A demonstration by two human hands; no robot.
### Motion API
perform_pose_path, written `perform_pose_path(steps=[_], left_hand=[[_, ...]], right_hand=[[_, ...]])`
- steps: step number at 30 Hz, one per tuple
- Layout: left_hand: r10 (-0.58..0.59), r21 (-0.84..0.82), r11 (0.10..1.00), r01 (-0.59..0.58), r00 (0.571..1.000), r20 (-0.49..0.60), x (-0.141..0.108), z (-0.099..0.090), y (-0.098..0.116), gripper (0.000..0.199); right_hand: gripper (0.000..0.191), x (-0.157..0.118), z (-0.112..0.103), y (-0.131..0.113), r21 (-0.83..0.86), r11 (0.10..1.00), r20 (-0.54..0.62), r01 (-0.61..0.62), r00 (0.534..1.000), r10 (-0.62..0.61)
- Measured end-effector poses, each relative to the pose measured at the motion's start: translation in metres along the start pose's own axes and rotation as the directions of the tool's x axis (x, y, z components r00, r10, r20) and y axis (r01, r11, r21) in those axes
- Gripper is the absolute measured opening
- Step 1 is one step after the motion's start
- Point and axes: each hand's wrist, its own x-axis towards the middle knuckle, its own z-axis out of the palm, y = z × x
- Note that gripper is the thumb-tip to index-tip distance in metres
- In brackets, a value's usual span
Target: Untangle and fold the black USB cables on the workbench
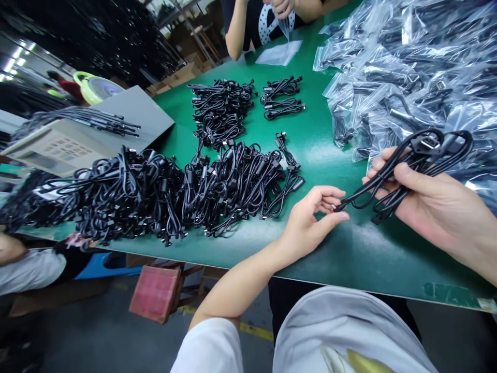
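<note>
My right hand (423,202) is closed around a folded bundle of thin black cables (388,178), held above the right part of the green table. Loops and a dark plug stick out beyond its fingers. My left hand (310,220) has its thumb and curled fingers around a small connector (340,207) at the bundle's left end; a narrow gap shows beside the connector. Left of that hand lies a loose heap of coiled black cables (240,181). Clear plastic bags (388,98) with black cables inside are piled behind my right hand.
Two more groups of cable bundles, a large one (221,109) and a smaller one (282,98), lie farther back on the green table (310,140). Across it, a co-worker's hands (283,8) hold a clear bag. A grey box (132,111) and a red stool (155,292) are leftward.
</note>
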Motion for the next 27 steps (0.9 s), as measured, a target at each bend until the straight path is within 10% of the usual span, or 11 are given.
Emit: perform_pose_path(steps=[5,12,18,27], left_hand=[[0.260,0.204,0.951,-0.231,0.957,-0.130,-0.002,0.001,-0.011,0.046],[0.291,0.261,0.934,-0.244,0.943,-0.161,-0.002,0.001,-0.014,0.045],[0.005,0.080,0.997,-0.006,1.000,0.010,0.000,-0.002,0.002,0.049],[-0.233,-0.266,0.918,0.292,0.944,0.234,0.003,0.004,0.006,0.046]], right_hand=[[0.011,-0.002,-0.002,0.000,-0.022,0.999,0.041,0.026,0.999,-0.025],[0.014,-0.003,0.001,-0.001,-0.063,0.998,0.022,0.026,0.999,-0.025],[0.023,0.002,-0.002,0.002,-0.120,0.992,-0.029,0.028,0.999,-0.031],[0.023,-0.007,0.002,0.028,-0.297,0.954,0.116,-0.045,0.990,0.083]])
